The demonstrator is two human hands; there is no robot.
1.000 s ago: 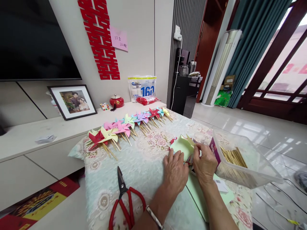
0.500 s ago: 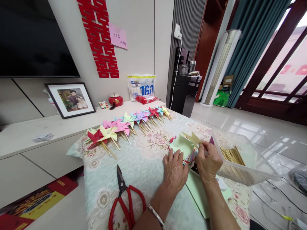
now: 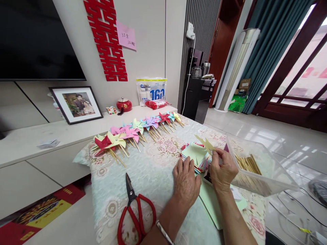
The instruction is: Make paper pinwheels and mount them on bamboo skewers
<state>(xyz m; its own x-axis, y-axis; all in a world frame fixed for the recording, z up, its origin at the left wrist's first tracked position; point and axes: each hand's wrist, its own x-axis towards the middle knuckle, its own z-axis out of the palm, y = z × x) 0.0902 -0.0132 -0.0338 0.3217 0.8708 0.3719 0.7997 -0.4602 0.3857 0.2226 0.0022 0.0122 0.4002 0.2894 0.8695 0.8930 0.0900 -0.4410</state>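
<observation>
My right hand [image 3: 223, 170] pinches a pale yellow cut paper piece [image 3: 205, 142] between thumb and fingers, raised over a stack of cut coloured papers [image 3: 192, 152]. A light green sheet lies on top of that stack. My left hand [image 3: 186, 185] lies palm down, its outstretched fingertips at the stack's near edge. Under my right wrist, larger light green sheets [image 3: 211, 204] spread on the tablecloth, and a small box [image 3: 207, 177] is partly hidden by the hand. Red-handled scissors [image 3: 130, 195] rest to the left, blades slightly apart, touched by neither hand.
Several finished pinwheels [image 3: 116, 140] on sticks line the table's far edge. A clear plastic bin [image 3: 273, 170] with wooden sticks [image 3: 247, 164] stands on the right. Behind the table, a white cabinet [image 3: 22, 146] carries a framed photo [image 3: 78, 103] and a red jar [image 3: 124, 104].
The yellow paper has moved slightly up, away from the stack, in my right hand. More of the stack's top shows. My left hand has shifted little, and the view has tilted slightly.
</observation>
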